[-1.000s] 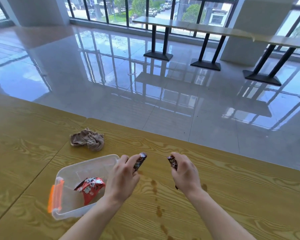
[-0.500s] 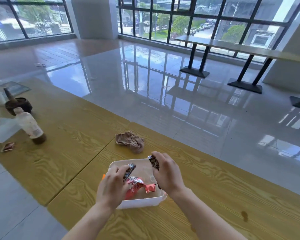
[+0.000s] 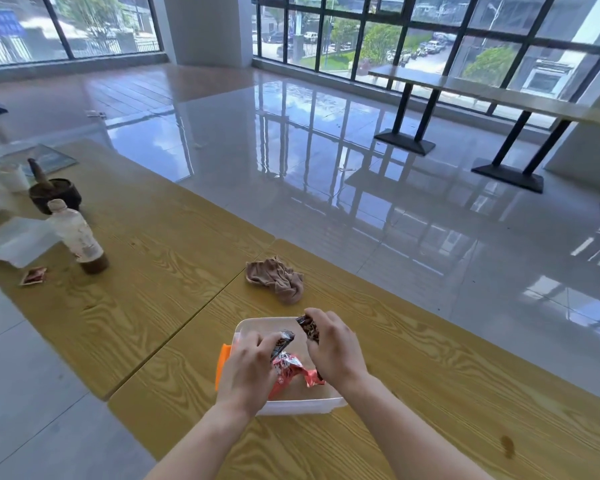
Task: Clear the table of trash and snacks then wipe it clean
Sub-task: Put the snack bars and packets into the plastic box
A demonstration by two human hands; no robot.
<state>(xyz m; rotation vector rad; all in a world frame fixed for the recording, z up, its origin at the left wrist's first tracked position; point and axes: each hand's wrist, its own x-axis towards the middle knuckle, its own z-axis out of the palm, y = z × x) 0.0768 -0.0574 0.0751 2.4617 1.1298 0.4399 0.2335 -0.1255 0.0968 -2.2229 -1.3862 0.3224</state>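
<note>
Dark snack wrappers pinched over the clear bin, one per hand.

Left hand (image 3: 248, 370) closed on a slim dark foil snack packet (image 3: 284, 341), right hand (image 3: 333, 348) closed on a second dark patterned foil packet (image 3: 309, 328); both held directly above the translucent plastic box with the orange latch (image 3: 222, 365), long axes tilted up and away, tips pointing toward the far edge of the yellow wood-grain table (image 3: 430, 358). Straight below, inside the box: a crumpled red-and-white wrapper (image 3: 293, 370). Drop likely a plain release downward, neither hand needing to travel; left nearer the latch side, right over the far right corner. Just beyond the box toward the far edge, a crumpled brown cloth (image 3: 276, 280), closer to the right hand, probably wanted for wiping. Well apart on the left table: a nearly empty plastic bottle (image 3: 78, 237) and a small red sachet (image 3: 33, 275).
</note>
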